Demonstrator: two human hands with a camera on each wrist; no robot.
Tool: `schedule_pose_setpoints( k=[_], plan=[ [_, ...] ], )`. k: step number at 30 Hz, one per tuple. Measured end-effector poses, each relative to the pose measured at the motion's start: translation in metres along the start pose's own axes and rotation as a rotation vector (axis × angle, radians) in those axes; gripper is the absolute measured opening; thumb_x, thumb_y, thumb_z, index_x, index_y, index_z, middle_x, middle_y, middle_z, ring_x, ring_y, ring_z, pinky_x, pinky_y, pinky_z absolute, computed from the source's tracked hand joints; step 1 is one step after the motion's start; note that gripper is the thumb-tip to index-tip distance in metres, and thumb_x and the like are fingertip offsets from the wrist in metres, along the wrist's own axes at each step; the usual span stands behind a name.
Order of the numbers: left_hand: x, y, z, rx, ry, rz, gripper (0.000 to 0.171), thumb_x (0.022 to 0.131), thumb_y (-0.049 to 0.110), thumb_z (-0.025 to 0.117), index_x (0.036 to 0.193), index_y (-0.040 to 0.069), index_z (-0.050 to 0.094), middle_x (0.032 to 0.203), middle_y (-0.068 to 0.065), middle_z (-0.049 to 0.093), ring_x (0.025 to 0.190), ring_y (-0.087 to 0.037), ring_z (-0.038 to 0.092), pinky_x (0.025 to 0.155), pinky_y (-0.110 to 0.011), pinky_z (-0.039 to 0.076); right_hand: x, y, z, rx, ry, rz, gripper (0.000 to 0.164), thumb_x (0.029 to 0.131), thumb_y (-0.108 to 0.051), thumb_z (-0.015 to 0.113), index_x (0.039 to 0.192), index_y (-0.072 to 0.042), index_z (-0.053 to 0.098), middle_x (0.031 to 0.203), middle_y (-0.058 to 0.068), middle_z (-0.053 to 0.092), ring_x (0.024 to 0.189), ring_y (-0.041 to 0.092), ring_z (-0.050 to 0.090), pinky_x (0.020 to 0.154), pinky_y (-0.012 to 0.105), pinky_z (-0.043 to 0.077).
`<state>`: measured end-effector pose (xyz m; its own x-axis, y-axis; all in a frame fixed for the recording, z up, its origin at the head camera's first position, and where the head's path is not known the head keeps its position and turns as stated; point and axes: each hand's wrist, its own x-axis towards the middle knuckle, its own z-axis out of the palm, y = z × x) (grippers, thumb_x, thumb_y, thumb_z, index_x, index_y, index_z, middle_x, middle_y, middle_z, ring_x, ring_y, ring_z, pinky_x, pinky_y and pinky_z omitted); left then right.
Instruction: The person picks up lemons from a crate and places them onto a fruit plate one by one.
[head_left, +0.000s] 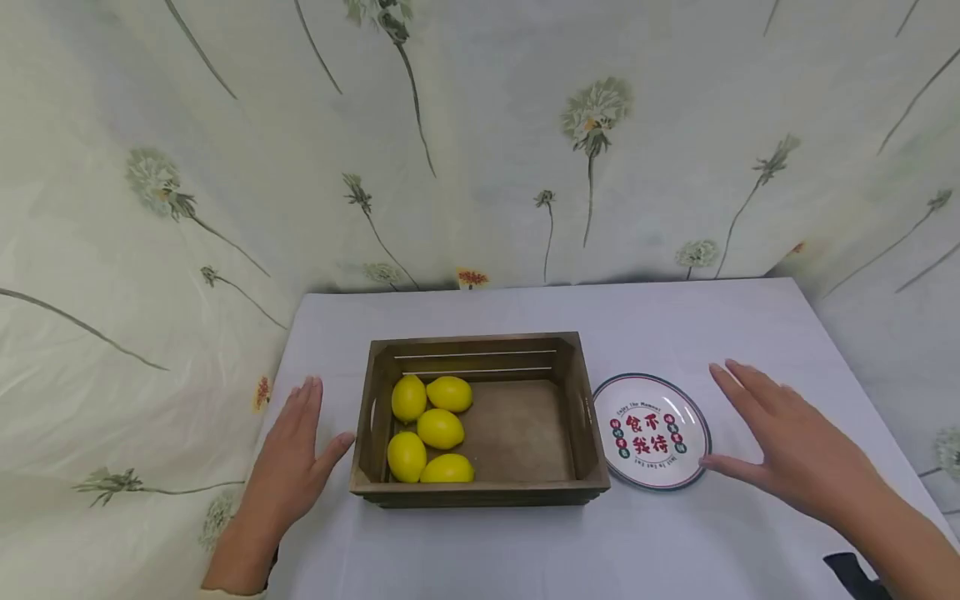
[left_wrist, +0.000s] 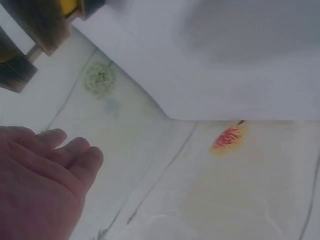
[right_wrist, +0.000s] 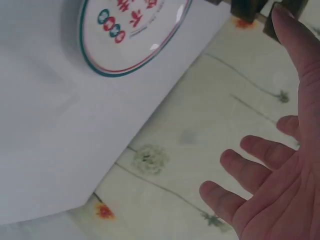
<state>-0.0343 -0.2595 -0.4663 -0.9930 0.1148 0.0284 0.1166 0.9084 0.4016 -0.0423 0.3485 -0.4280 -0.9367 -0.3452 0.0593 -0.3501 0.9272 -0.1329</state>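
A brown wooden crate (head_left: 517, 493) stands in the middle of the table in the head view. Several yellow lemons (head_left: 440, 429) lie together in its left half, and its right half shows bare bottom. Just right of the crate is a round white plate (head_left: 678, 398) with a dark rim and red and green printed characters. My left hand (head_left: 288, 462) is beside the crate's left wall, fingers straight, thumb tip close to the wall. To the right of the plate, my right hand (head_left: 795, 450) has its fingers extended, thumb tip overlapping the plate's edge in this view. Neither hand holds anything.
A white cloth covers the table (head_left: 480, 550). Behind it and at both sides hangs a pale curtain (head_left: 480, 150) printed with dandelions. A black strap-like piece (head_left: 851, 575) shows by the right wrist.
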Motion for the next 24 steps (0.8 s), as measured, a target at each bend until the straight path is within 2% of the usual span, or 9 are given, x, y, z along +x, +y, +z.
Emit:
schedule_pose_setpoints(
  k=[4,6,9,12,14,16,19,22,24],
  plan=[
    [0.002,0.009,-0.001,-0.016,-0.013,0.001,0.094,0.104,0.055,0.057,0.166,0.001,0.012,0.171,-0.022,0.019,0.156,-0.043,0.017,0.12,-0.063,0.023,0.014,-0.017,-0.01,0.004,-0.017,-0.061,0.127,0.069,-0.059,0.092,0.167,-0.017,0.023,0.159,0.023,0.039,0.133,0.053,0.045,0.099,0.073,0.043],
    [0.004,0.013,-0.001,-0.042,-0.036,-0.015,0.094,0.105,0.057,0.054,0.166,0.0,0.011,0.171,-0.023,0.018,0.155,-0.043,0.02,0.12,-0.062,0.023,0.022,-0.024,-0.013,-0.008,-0.003,-0.119,0.126,0.069,-0.058,0.093,0.167,-0.018,0.025,0.16,0.021,0.039,0.136,0.05,0.044,0.103,0.07,0.041],
    [0.007,0.022,-0.002,-0.119,-0.089,-0.064,0.095,0.105,0.06,0.05,0.166,-0.001,0.01,0.171,-0.023,0.017,0.154,-0.043,0.023,0.121,-0.06,0.023,0.037,-0.037,-0.018,-0.04,0.029,-0.232,0.121,0.071,-0.059,0.091,0.166,-0.017,0.029,0.16,0.02,0.04,0.141,0.045,0.041,0.117,0.06,0.032],
    [0.011,0.033,-0.001,-0.197,-0.137,-0.113,0.098,0.103,0.067,0.046,0.166,0.001,0.011,0.17,-0.021,0.02,0.153,-0.042,0.027,0.12,-0.059,0.025,0.054,-0.052,-0.022,-0.054,0.052,-0.349,0.115,0.075,-0.059,0.087,0.165,-0.016,0.03,0.161,0.018,0.041,0.145,0.042,0.04,0.124,0.049,0.021],
    [0.014,0.039,0.0,-0.23,-0.143,-0.124,0.099,0.102,0.07,0.045,0.166,0.001,0.015,0.168,-0.022,0.026,0.15,-0.042,0.034,0.118,-0.06,0.029,0.065,-0.064,-0.025,-0.047,0.05,-0.412,0.114,0.077,-0.057,0.087,0.165,-0.016,0.029,0.161,0.017,0.04,0.146,0.041,0.04,0.124,0.049,0.023],
    [0.017,0.044,0.002,-0.244,-0.131,-0.114,0.094,0.103,0.067,0.048,0.165,0.001,0.022,0.161,-0.022,0.041,0.139,-0.042,0.05,0.112,-0.058,0.04,0.076,-0.075,-0.029,-0.039,0.043,-0.467,0.114,0.076,-0.054,0.089,0.165,-0.014,0.029,0.162,0.018,0.04,0.146,0.041,0.04,0.12,0.053,0.03],
    [0.02,0.05,0.006,-0.267,-0.095,-0.096,0.076,0.106,0.052,0.057,0.16,0.003,0.037,0.141,-0.02,0.062,0.111,-0.033,0.068,0.094,-0.049,0.056,0.09,-0.091,-0.033,-0.04,0.029,-0.546,0.115,0.075,-0.051,0.091,0.164,-0.012,0.031,0.161,0.019,0.041,0.146,0.041,0.041,0.114,0.059,0.038],
    [0.023,0.055,0.008,-0.28,-0.056,-0.099,0.056,0.107,0.035,0.061,0.153,0.006,0.05,0.119,-0.013,0.073,0.089,-0.022,0.07,0.075,-0.04,0.061,0.103,-0.107,-0.035,-0.067,0.013,-0.623,0.114,0.076,-0.053,0.091,0.163,-0.01,0.032,0.161,0.02,0.04,0.147,0.04,0.04,0.112,0.061,0.039],
    [0.024,0.058,0.008,-0.286,-0.027,-0.109,0.049,0.107,0.028,0.062,0.149,0.003,0.055,0.115,-0.015,0.074,0.088,-0.022,0.072,0.073,-0.039,0.061,0.112,-0.117,-0.036,-0.075,0.005,-0.672,0.112,0.076,-0.053,0.091,0.162,-0.009,0.033,0.161,0.02,0.04,0.148,0.039,0.039,0.112,0.06,0.039]
  ],
)
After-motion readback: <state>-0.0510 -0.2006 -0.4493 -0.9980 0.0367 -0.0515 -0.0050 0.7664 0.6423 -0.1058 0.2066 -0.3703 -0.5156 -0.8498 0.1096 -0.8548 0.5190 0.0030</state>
